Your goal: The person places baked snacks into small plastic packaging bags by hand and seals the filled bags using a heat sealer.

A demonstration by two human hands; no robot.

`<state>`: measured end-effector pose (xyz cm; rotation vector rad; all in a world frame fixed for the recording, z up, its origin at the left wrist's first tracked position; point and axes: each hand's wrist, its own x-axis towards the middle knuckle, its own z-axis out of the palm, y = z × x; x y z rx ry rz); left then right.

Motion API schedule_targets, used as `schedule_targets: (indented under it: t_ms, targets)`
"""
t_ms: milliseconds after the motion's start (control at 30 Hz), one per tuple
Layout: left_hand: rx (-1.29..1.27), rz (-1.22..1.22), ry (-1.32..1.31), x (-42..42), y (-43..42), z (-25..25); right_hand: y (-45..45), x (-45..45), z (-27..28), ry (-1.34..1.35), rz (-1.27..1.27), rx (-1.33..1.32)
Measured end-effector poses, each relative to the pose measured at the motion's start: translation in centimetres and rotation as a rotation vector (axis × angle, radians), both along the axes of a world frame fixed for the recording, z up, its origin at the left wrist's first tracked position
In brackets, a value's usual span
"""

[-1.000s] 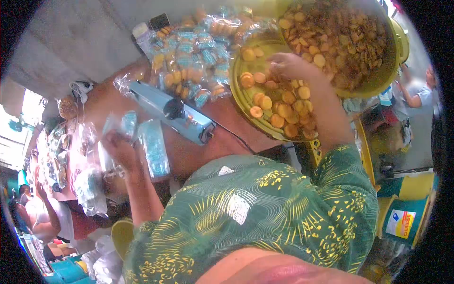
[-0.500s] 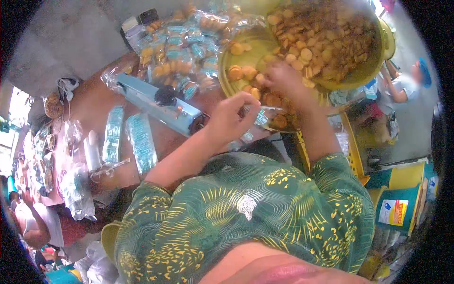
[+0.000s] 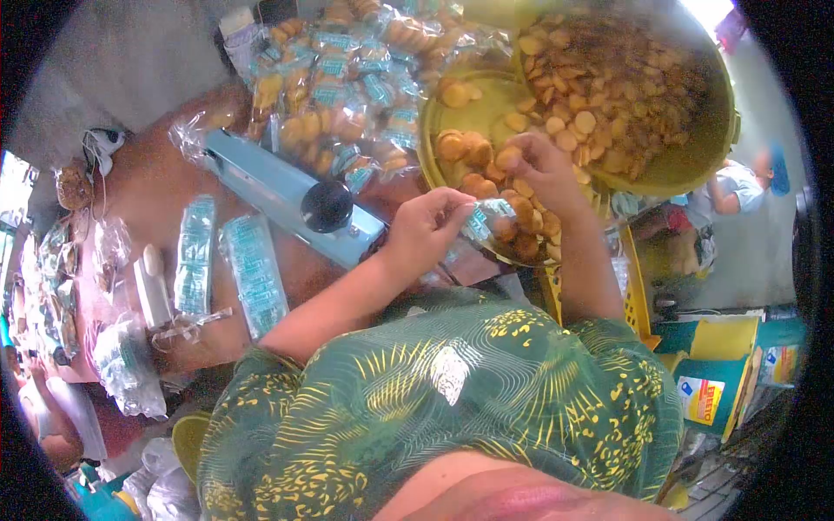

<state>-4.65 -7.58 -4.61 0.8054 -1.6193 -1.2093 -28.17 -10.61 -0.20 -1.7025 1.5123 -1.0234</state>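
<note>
My left hand is closed, pinching a small clear plastic bag with turquoise print at its edge. Some round cookies are just beyond the bag; whether any are inside I cannot tell. My right hand pinches a round golden cookie over the yellow tray. On that tray lie loose cookies, several of them close to both hands. A big yellow tub full of cookies tilts toward the tray behind my right hand.
A light-blue bag sealer lies left of my left hand. Behind it are piled filled cookie packets. Stacks of printed bags rest on the brown table. Other people are at both sides.
My right hand has lifted slightly from the cookies and now shows a cookie in its fingers. The bag in my left hand is seen more fully. The whole view has shifted a little.
</note>
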Motion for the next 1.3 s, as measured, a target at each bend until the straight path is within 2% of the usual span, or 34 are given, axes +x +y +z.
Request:
schedule_targets:
  t_ms: [67,167,300,367,400,500,600,700,800,900,1000,1100,1200,1300]
  targets:
    - [0.044,-0.010,-0.019,0.3,0.1,0.1,-0.2,-1.7,-1.9,-0.079,0.080,-0.053]
    - [0.072,-0.004,0.036,0.4,0.5,0.6,2.5,-0.2,1.5,-0.263,0.123,-0.045]
    - [0.043,-0.075,0.031,0.6,0.5,0.2,3.8,0.4,2.2,0.007,0.229,-0.040]
    - [-0.021,-0.069,-0.091,0.5,0.4,0.2,4.6,2.3,2.3,0.178,0.287,-0.041]
    - [-0.054,-0.066,-0.153,0.5,0.4,0.2,4.7,2.7,1.7,0.026,0.279,0.040]
    - [-0.021,-0.105,0.013,0.4,0.2,-0.5,4.7,3.6,1.2,0.223,0.270,-0.244]
    - [0.327,-0.202,0.295,-0.8,0.5,-0.6,4.5,4.7,2.4,0.385,0.270,-0.385]
    - [0.328,-0.392,-0.098,-0.4,-0.1,-0.9,3.3,3.9,1.9,0.360,0.234,-0.257]
    - [0.577,-0.350,-0.033,-0.3,0.1,1.3,0.4,3.5,1.8,0.388,0.102,-0.280]
    - [0.382,-0.287,-0.061,-0.5,-0.1,-0.1,-3.9,1.6,-1.9,0.694,0.043,-0.377]
    - [0.378,-0.294,0.048,-0.9,0.0,-1.1,-5.8,1.2,-3.6,0.871,0.080,-0.173]
    - [0.359,-0.303,0.067,-0.7,0.1,-1.0,-4.1,1.0,-2.0,0.678,0.060,-0.080]
    - [0.273,-0.286,-0.082,-0.2,0.1,-0.5,-2.3,0.6,0.5,0.214,0.104,-0.044]
    - [0.218,-0.266,-0.198,0.0,0.1,-0.5,-0.6,0.2,1.9,-0.123,0.151,-0.171]
